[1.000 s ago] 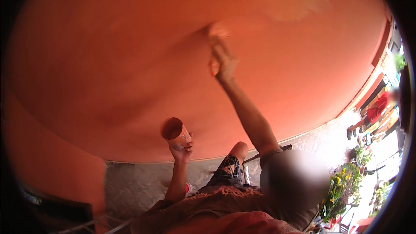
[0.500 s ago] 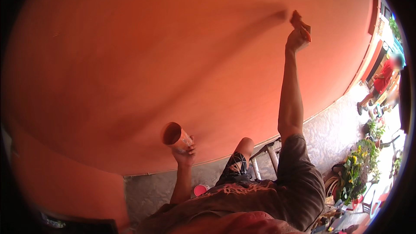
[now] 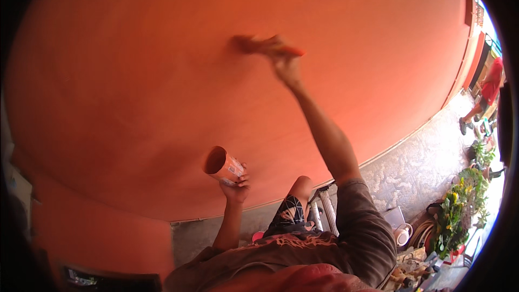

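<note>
My right hand grips a paintbrush by its handle, with my arm stretched up to the orange wall. The bristle end points left and seems to touch the wall; motion smears it and the fingers. Lower down, my left hand is wrapped round an orange-smeared paint can. The can tilts, its open mouth facing up and left. Its inside is dark, so how much paint it holds cannot be made out.
Beside my bent knee stands a metal stepladder. A pinkish-red bucket shows partly beyond my shirt. Along the right lie patterned grey floor, potted plants and a white container. A person in red is at the far right.
My right hand has swept the brush left across the wall, and the brush has turned from pointing up to pointing left. My left hand keeps the can in nearly the same place.
</note>
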